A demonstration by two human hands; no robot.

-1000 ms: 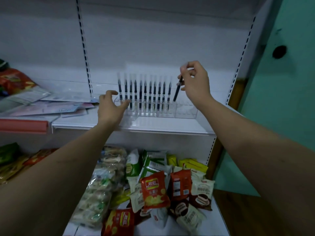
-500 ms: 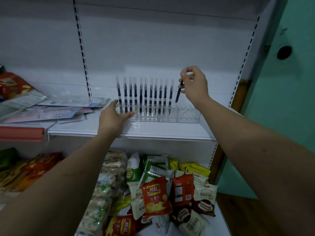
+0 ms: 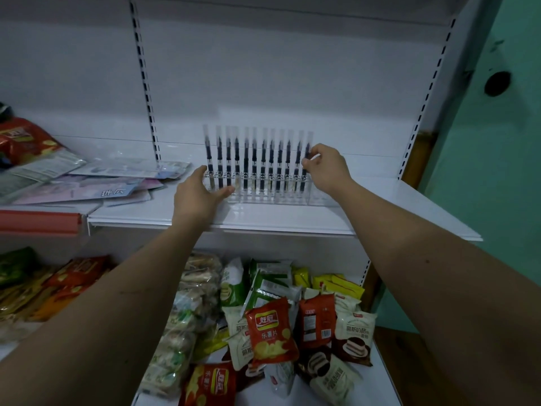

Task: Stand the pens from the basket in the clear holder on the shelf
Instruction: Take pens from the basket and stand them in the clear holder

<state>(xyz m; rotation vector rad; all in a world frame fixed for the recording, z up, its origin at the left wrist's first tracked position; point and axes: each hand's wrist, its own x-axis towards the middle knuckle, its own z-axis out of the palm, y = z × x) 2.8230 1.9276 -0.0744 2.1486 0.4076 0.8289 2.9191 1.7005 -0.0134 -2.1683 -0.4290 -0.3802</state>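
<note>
clear holder [image 3: 263, 191]: twelve pens upright; right hand [image 3: 326, 168] fingers pinch last pen [image 3: 306, 159]; left hand [image 3: 199, 197] flat against holder.

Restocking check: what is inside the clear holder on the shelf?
The clear holder has a row of upright pens; the right hand pinches the rightmost and covers the holder's right end.

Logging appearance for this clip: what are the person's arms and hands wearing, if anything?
Nothing visible. Both forearms are bare up to the frame edge, with no sleeves in view. The left hand and right hand have no gloves; no watch, bracelet or ring shows on the visible sides.
</note>
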